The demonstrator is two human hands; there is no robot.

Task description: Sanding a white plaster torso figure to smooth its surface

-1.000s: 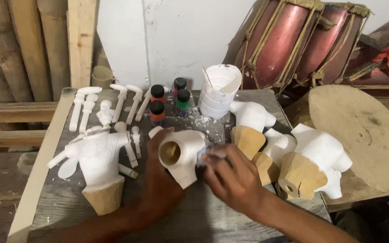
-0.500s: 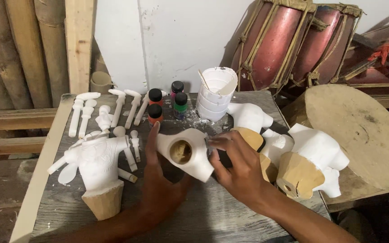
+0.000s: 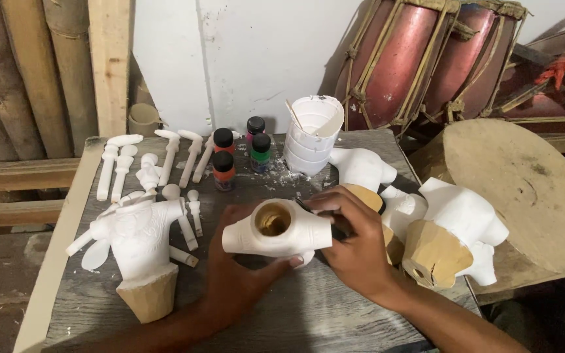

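My left hand (image 3: pixel 233 278) cups a white, unpainted figure body (image 3: pixel 295 236) from below and holds it just above the grey wooden table (image 3: pixel 295 314). The body's hollow round opening (image 3: pixel 273 219) faces up toward me. At the body's right end is my right hand (image 3: pixel 358 245), fingers curled over it. A thin dark tool (image 3: pixel 303 205) is pinched between its thumb and fingertips, with the tip near the opening.
Several small paint bottles (image 3: pixel 223 168) and a stack of white cups (image 3: pixel 311 136) stand at the back. Loose white limb pieces (image 3: pixel 165 157) lie at left, beside a white figure on a wooden cone (image 3: pixel 140 242). More white bodies (image 3: pixel 460 219) sit at right, before a round wooden board (image 3: pixel 524 189) and drums (image 3: pixel 420 59).
The white body has been turned in my hands: its hollow opening faced left and now faces up. My right hand has slid along it to its right end.
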